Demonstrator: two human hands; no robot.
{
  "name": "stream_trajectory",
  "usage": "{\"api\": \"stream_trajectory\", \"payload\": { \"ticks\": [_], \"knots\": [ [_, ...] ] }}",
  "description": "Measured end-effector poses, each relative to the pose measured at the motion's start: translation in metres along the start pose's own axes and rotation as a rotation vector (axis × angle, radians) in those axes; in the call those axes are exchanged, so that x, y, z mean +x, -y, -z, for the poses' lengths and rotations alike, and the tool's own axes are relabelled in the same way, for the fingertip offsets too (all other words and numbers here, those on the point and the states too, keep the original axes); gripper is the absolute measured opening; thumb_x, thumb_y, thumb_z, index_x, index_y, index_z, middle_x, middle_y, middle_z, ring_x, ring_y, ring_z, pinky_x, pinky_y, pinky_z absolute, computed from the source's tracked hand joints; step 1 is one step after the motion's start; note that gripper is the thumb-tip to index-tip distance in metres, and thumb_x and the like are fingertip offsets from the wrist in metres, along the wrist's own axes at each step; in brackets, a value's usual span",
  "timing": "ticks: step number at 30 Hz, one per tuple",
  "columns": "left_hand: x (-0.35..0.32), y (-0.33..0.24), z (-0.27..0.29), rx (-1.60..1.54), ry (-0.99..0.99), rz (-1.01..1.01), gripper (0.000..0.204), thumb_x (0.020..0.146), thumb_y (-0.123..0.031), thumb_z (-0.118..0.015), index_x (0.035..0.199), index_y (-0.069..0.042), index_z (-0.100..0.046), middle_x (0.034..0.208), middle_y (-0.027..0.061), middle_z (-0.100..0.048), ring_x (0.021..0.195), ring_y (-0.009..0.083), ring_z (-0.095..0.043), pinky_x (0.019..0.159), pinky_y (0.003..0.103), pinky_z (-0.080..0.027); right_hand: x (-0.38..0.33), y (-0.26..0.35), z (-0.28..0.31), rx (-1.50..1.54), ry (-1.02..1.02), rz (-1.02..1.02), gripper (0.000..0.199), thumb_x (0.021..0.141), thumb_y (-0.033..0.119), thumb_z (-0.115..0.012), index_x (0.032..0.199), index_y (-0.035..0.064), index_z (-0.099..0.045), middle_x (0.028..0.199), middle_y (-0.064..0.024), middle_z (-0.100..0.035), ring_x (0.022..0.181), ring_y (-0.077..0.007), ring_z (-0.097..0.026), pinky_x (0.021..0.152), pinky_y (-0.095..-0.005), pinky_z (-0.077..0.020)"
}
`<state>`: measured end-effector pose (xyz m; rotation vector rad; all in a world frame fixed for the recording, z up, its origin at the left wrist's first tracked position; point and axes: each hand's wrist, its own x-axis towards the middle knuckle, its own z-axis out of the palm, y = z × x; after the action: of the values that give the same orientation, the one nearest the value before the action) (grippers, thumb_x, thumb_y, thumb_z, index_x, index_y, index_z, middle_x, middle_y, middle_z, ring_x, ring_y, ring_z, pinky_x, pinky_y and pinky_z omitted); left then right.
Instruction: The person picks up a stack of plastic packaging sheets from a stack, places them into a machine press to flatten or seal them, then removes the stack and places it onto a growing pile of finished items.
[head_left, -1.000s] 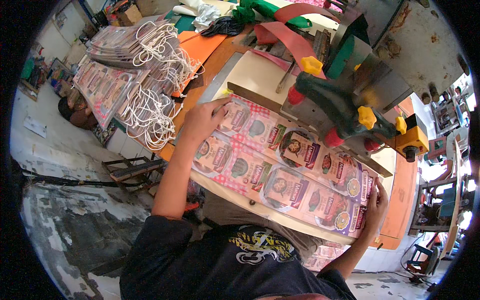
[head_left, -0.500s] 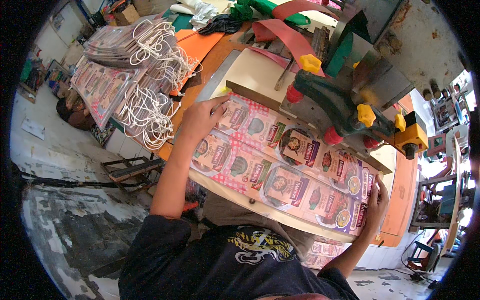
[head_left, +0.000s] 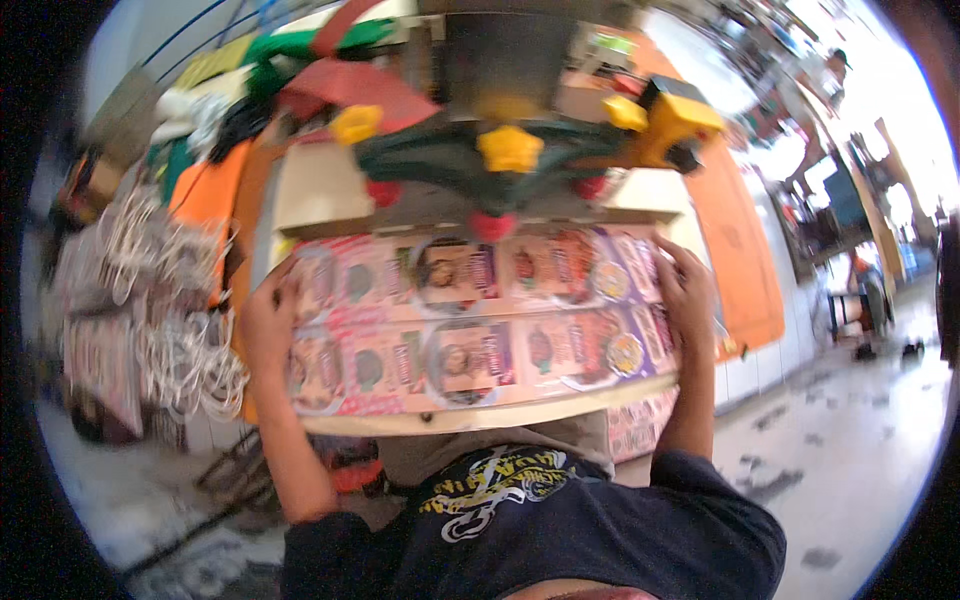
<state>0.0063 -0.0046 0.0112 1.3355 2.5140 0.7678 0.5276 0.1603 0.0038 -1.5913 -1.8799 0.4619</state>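
Note:
A wide printed sheet (head_left: 400, 318), pink with two rows of food-package pictures and a purple right end, lies flat on a cream board (head_left: 460, 414). My left hand (head_left: 268, 318) grips its left end, fingers bent over the edge. At the opposite end my right hand (head_left: 687, 292) holds the right edge, its fingertips by the far corner. Directly beyond the sheet stands a machine with a dark green arm (head_left: 440, 160), yellow star knobs (head_left: 510, 150) and red round feet (head_left: 492, 226). Motion blur softens the picture.
Bundles of printed sheets with white cords (head_left: 190, 365) lie at the left. Red strips (head_left: 355, 98) and green cloth (head_left: 320, 40) are at the far left. A yellow box (head_left: 680, 125) sits beside the machine, above an orange board (head_left: 740, 260). A person (head_left: 825, 80) is far right.
My view has swung round to the right, so the machine now stands straight ahead and the sheet looks level. Both hands stay at the sheet's two ends.

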Motion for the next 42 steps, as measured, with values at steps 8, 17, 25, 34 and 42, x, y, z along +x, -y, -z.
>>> {"api": "stream_trajectory", "payload": {
  "ticks": [8, 17, 25, 34, 42],
  "knots": [
    [0.009, 0.007, -0.014, 0.049, -0.104, -0.218, 0.038, 0.107, -0.035, -0.056, 0.139, -0.018, -0.068, 0.072, 0.0081, -0.063, 0.058, 0.0123, -0.048, 0.057, 0.033, -0.041, -0.004, -0.004, 0.009, -0.115, -0.041, 0.023, 0.031, 0.097, 0.034, -0.066, 0.121, 0.0161, -0.075, 0.090, -0.0131, -0.070, 0.083, -0.0313, -0.070, 0.078, -0.0424, -0.0524],
    [0.011, 0.012, -0.014, -0.024, -0.053, -0.179, 0.036, 0.107, -0.030, -0.056, 0.136, -0.013, -0.070, 0.064, 0.0020, -0.048, 0.057, 0.0100, -0.037, 0.054, 0.032, -0.033, -0.006, -0.002, 0.008, -0.105, -0.015, -0.012, 0.034, 0.098, 0.034, -0.065, 0.126, 0.0163, -0.074, 0.087, -0.0133, -0.067, 0.082, -0.0309, -0.067, 0.078, -0.0419, -0.0498],
    [0.007, 0.006, -0.015, -0.069, -0.028, -0.127, 0.034, 0.107, -0.023, -0.056, 0.137, -0.012, -0.069, 0.065, 0.0013, -0.048, 0.057, 0.0083, -0.034, 0.053, 0.030, -0.030, -0.004, -0.004, 0.008, -0.118, -0.014, -0.012, 0.035, 0.098, 0.035, -0.064, 0.125, 0.0156, -0.074, 0.088, -0.0133, -0.068, 0.083, -0.0315, -0.067, 0.078, -0.0412, -0.0502],
    [0.007, 0.006, -0.016, -0.018, -0.082, -0.198, 0.035, 0.108, -0.024, -0.055, 0.138, -0.013, -0.068, 0.070, 0.0022, -0.054, 0.058, 0.0086, -0.035, 0.053, 0.029, -0.033, -0.007, -0.008, 0.005, -0.147, -0.045, 0.012, 0.031, 0.098, 0.034, -0.063, 0.122, 0.0187, -0.075, 0.086, -0.0116, -0.068, 0.082, -0.0318, -0.069, 0.078, -0.0449, -0.0523],
    [-0.002, 0.004, -0.002, -0.032, -0.049, -0.182, 0.040, 0.107, -0.031, -0.057, 0.141, -0.011, -0.065, 0.073, 0.0037, -0.058, 0.061, 0.0108, -0.046, 0.059, 0.030, -0.042, -0.013, -0.004, 0.019, 0.053, 0.022, 0.071, 0.036, 0.101, 0.033, -0.064, 0.124, 0.0076, -0.073, 0.095, -0.0166, -0.066, 0.090, -0.0329, -0.066, 0.085, -0.0417, -0.0511]
  ]
}}
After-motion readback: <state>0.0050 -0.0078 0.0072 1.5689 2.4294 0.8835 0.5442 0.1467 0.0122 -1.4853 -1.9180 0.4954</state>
